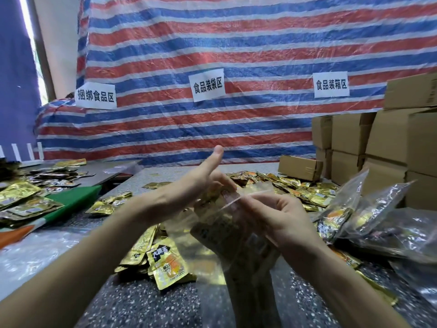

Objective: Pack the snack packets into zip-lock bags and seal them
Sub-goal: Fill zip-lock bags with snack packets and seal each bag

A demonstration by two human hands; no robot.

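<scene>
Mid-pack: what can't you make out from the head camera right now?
Head view only.
- Clear plastic zip-lock bag: zip strip blurred, sealed or not unclear.
- Gold foil packets inside: count blurred.
- Left hand: grip blurred at the bag mouth.
- Filled clear bags, right: cut by the frame edge.

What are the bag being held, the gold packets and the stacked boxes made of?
The zip-lock bag looks like thin clear plastic: contents show through. The snack packets seem glossy gold foil film, crinkled and reflective. The boxes look like matte brown cardboard.
</scene>
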